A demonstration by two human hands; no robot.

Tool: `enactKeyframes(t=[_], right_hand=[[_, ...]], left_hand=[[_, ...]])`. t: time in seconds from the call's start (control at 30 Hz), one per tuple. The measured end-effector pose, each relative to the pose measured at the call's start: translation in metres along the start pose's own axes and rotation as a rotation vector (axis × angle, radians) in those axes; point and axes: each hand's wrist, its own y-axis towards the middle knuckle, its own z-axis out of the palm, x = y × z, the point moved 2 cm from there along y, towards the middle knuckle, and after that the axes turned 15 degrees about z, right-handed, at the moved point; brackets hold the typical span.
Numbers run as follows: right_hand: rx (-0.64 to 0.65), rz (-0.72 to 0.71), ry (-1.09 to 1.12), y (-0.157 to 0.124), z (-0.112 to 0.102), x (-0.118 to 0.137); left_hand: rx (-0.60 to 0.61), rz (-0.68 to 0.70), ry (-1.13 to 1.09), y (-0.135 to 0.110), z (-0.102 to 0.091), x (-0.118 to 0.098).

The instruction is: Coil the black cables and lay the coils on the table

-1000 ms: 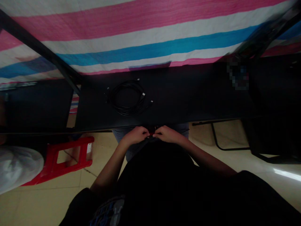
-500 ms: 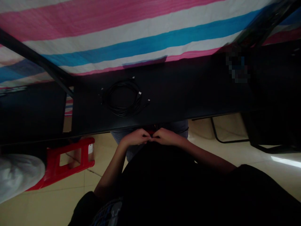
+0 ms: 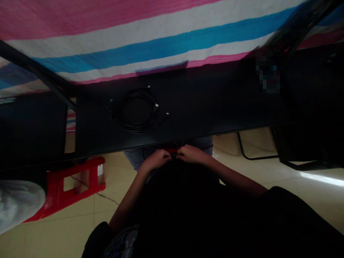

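Hands meet just below the near edge of the dark table [image 3: 204, 107], at about 6 o'clock in the head view. The left hand [image 3: 156, 159] and the right hand [image 3: 191, 154] sit knuckle to knuckle, fingers curled narrow around a small red thing [image 3: 170, 150] pinched between them. Only a sliver of red shows, so what it is cannot be told; its long axis seems to run side to side, from one hand to the other. Both hands are equally close to it.

Up on the table, toward 11 o'clock from the hands, lies a coiled black cable [image 3: 138, 111] with pale plug ends sticking out to the right. It is well apart from both hands, with the left hand the nearer.

A red stool [image 3: 71, 190] stands on the tiled floor at 9 o'clock, and a striped pink, white and blue cloth [image 3: 150, 39] hangs beyond the table at 12 o'clock. No brand, label or writing can be read anywhere; a patch at 2 o'clock is blurred.
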Motion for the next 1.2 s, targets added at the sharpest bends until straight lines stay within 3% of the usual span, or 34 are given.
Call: enactKeyframes(t=[0.1,0.23,0.33,0.43,0.53,0.73,0.83,1.0,1.2], right_hand=[[0.035,-0.024,0.028,-0.003,-0.008,-0.009],[0.086,-0.035,0.055,-0.012,-0.028,-0.031],[0.117,-0.064,0.075,-0.012,-0.031,-0.025],[0.085,-0.081,0.053,-0.009,-0.022,-0.002],[0.014,-0.008,-0.012,-0.007,-0.013,0.011],[-0.041,0.156,-0.07,-0.008,-0.02,-0.023],[0.027,0.077,-0.043,-0.007,-0.023,-0.026],[0.037,-0.03,0.003,-0.006,-0.019,-0.006],[0.066,-0.012,0.039,-0.022,-0.041,-0.023]], left_hand=[[0.002,-0.006,-0.004,-0.008,-0.004,-0.005],[0.108,-0.013,-0.06,-0.034,-0.024,-0.008],[0.139,0.004,-0.044,-0.037,-0.032,-0.012],[0.088,0.046,0.039,-0.018,-0.026,-0.019],[0.039,0.049,0.13,-0.001,-0.012,-0.024],[0.043,0.019,0.223,-0.006,-0.005,-0.026],[0.036,0.036,0.247,-0.003,-0.006,-0.032],[0.01,0.017,0.252,0.008,-0.001,-0.044],[0.11,0.049,0.162,-0.021,-0.021,-0.054]])
